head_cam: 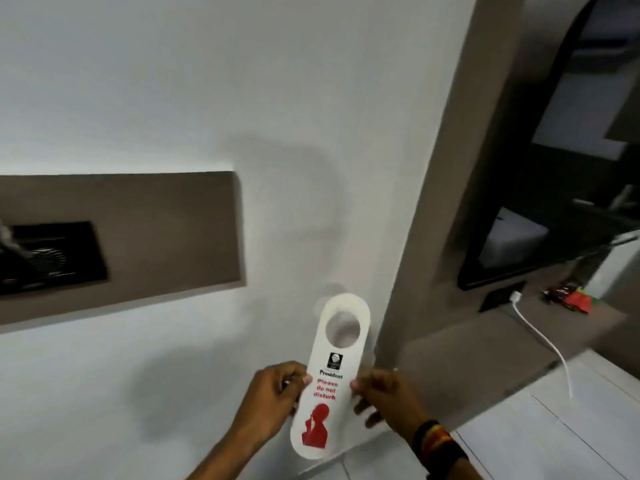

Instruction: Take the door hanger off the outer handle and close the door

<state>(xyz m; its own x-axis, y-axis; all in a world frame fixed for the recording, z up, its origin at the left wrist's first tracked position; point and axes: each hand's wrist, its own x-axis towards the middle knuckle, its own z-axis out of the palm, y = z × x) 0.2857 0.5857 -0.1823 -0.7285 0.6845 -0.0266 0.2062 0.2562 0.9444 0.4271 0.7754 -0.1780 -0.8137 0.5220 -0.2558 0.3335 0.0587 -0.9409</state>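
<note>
A white door hanger [330, 375] with a round hole at its top and red "Please do not disturb" lettering is held upright in front of a white wall. My left hand [273, 396] pinches its left edge and my right hand [384, 396] pinches its right edge at mid-height. No door handle or door leaf is in view.
A brown wall panel [156, 230] with a dark recessed unit [52, 254] is at the left. A brown frame edge [446, 188] stands to the right, then a dark mirror or screen [561, 168], a brown counter [485, 344] with a white cable [543, 337] and red items [571, 297].
</note>
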